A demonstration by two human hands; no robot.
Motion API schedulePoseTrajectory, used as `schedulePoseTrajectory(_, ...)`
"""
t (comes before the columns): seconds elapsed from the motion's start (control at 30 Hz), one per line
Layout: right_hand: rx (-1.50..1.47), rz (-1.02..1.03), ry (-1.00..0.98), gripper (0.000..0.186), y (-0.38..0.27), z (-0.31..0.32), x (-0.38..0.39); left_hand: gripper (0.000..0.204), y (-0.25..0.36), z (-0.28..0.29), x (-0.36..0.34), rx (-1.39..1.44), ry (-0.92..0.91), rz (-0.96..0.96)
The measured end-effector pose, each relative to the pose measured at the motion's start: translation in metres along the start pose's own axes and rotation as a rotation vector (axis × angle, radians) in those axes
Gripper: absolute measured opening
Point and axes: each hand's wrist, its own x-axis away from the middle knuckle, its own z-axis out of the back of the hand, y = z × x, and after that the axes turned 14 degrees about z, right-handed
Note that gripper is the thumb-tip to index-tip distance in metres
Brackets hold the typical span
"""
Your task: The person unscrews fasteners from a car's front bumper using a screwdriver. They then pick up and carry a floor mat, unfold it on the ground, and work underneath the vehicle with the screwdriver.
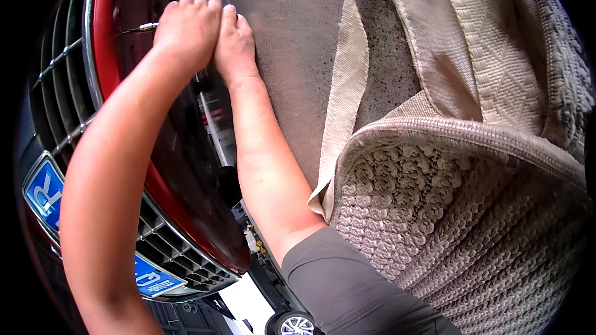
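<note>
Grey speckled surface (285,43) beside dark-red car panel (180,174). My left hand (188,31) clenches slim metal rod (148,26); right hand (236,46) curls against it, grip hidden, cannot tell.

Grey floor (292,31) is showing dark speckling, pale woven strap (349,62) is passing across it, actual contact is reading as undetermined

Left fisheye of head-worn pair, looks down from above at left hand (188,30) and right hand (236,46), close range, wide coverage
</note>
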Motion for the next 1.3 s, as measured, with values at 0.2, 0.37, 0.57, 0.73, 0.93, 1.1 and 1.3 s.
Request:
schedulePoseTrajectory(0.2,0.011,0.070,-0.006,0.064,0.008,-0.002,0.001,0.049,-0.010,-0.020,0.009,0.113,0.302,-0.156)
schedulePoseTrajectory(0.37,-0.063,-0.041,-0.009,0.066,0.008,-0.004,-0.003,0.036,-0.004,-0.011,-0.009,0.067,-0.003,0.016)
schedulePoseTrajectory(0.57,0.027,-0.007,-0.016,0.068,0.008,0.001,-0.005,0.017,0.003,0.005,-0.021,0.103,-0.185,0.068)
schedulePoseTrajectory(0.73,0.041,-0.038,-0.032,0.069,0.007,-0.005,0.000,0.017,-0.003,0.007,-0.024,0.073,-0.278,0.112)
schedulePoseTrajectory(0.93,0.021,0.113,0.043,0.058,0.014,-0.001,-0.003,0.059,-0.001,-0.006,0.013,0.050,0.096,-0.085)
schedulePoseTrajectory(1.1,0.200,0.242,0.024,0.058,0.016,-0.004,-0.006,0.059,-0.010,-0.011,0.013,0.004,0.204,-0.135)
schedulePoseTrajectory(1.3,0.080,0.019,0.015,0.064,0.003,-0.003,-0.001,0.026,-0.003,-0.007,-0.015,0.113,-0.109,0.045)
